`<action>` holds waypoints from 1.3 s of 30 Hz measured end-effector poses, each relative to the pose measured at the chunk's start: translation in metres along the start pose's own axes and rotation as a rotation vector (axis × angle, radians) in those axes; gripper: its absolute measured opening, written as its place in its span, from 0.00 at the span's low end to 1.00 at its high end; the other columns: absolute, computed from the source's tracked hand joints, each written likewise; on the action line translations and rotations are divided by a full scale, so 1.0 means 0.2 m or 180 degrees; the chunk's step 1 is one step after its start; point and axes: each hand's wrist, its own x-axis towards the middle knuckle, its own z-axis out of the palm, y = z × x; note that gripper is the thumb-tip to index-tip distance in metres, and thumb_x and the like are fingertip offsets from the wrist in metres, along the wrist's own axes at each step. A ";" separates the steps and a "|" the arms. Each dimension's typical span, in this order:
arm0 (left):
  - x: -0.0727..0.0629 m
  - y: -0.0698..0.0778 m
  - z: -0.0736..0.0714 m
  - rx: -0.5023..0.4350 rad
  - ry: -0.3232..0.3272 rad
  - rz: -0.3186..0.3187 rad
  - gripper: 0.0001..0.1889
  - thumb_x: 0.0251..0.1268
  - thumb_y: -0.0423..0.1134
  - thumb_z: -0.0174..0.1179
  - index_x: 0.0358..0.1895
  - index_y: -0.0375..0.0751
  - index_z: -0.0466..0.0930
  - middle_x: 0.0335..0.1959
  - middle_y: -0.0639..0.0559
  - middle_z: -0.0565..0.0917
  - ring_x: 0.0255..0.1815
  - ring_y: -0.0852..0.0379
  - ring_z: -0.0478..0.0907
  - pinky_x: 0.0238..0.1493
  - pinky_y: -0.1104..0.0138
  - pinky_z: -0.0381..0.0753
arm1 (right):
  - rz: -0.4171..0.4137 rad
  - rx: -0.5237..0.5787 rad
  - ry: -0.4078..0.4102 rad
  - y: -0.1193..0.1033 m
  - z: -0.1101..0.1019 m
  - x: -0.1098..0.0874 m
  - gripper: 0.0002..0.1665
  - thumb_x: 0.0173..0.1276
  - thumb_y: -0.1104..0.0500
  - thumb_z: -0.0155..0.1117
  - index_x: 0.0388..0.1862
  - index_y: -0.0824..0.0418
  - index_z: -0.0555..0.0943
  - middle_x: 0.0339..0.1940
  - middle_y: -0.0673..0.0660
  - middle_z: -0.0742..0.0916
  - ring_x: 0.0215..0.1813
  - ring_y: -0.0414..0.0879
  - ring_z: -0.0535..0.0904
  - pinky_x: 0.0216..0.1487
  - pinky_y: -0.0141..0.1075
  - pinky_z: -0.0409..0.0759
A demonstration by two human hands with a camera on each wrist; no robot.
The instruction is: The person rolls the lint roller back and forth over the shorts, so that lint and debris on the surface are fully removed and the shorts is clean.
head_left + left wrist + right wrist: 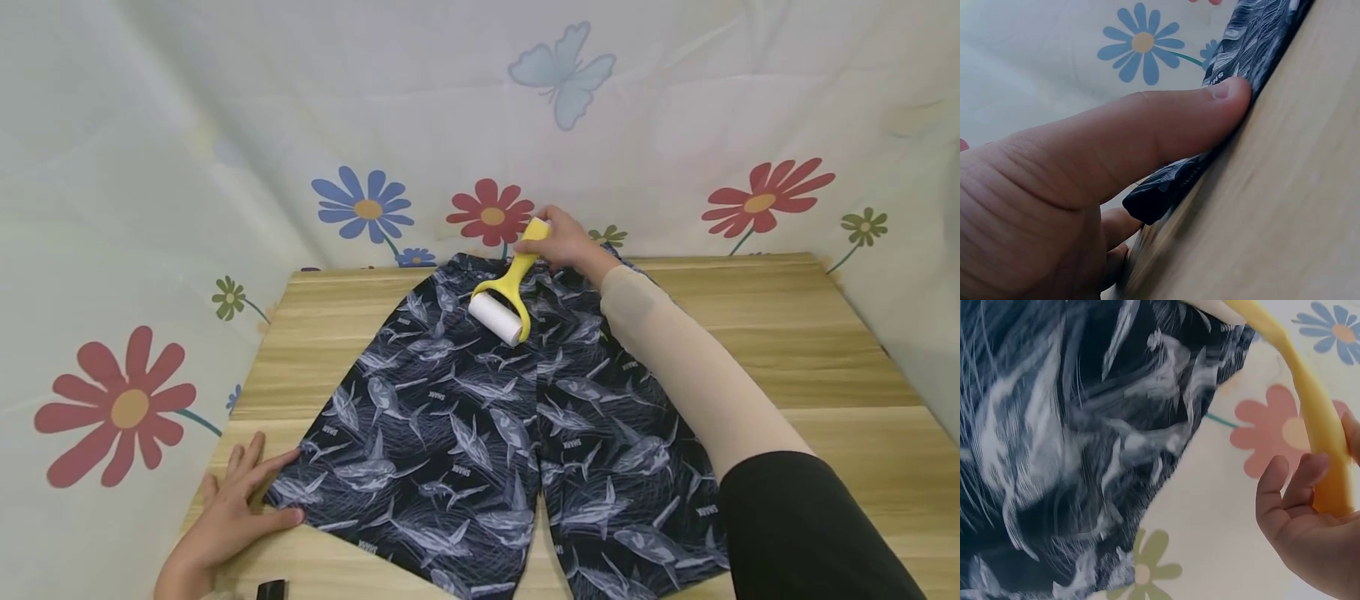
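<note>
Dark shorts [450,417] with a grey shark print lie spread flat, waistband at the far side and legs toward me. My right hand [564,242] grips the yellow handle of a lint roller [497,318], whose white cylinder is on the upper part of the shorts. In the right wrist view, fingers [1297,487] curl round the handle [1316,419]. My left hand [236,504] rests at the lower left leg corner with fingers spread. Its thumb [1166,122] presses on the hem edge in the left wrist view, the other fingers lying beyond the corner.
The shorts lie on a wood-grain table [795,350]. A pale curtain [645,108] printed with flowers and a butterfly stands behind it and along the sides. A small black object [272,590] sits at the near edge beside my left wrist.
</note>
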 end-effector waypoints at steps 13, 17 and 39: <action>0.01 0.00 0.01 0.0011 -0.0013 0.0033 0.45 0.55 0.49 0.81 0.77 0.46 0.71 0.85 0.26 0.38 0.82 0.20 0.24 0.67 0.28 0.08 | -0.0003 -0.0257 0.0242 0.00 -0.09 0.03 0.38 0.74 0.51 0.70 0.75 0.62 0.64 0.63 0.65 0.79 0.55 0.56 0.77 0.53 0.43 0.81; 0.00 0.00 0.01 -0.0009 -0.0019 0.0009 0.45 0.55 0.47 0.81 0.77 0.45 0.72 0.85 0.25 0.39 0.82 0.19 0.24 0.66 0.27 0.08 | -0.0158 -0.0270 0.0255 0.00 -0.09 0.03 0.37 0.75 0.52 0.70 0.74 0.63 0.65 0.64 0.66 0.79 0.59 0.58 0.78 0.62 0.48 0.81; -0.01 0.00 -0.01 0.0050 -0.0001 0.0014 0.45 0.55 0.47 0.81 0.77 0.46 0.71 0.85 0.25 0.39 0.81 0.19 0.24 0.66 0.27 0.08 | -0.1781 -0.1131 0.0342 -0.08 0.01 -0.09 0.35 0.74 0.59 0.72 0.75 0.62 0.70 0.66 0.65 0.79 0.60 0.60 0.79 0.61 0.54 0.82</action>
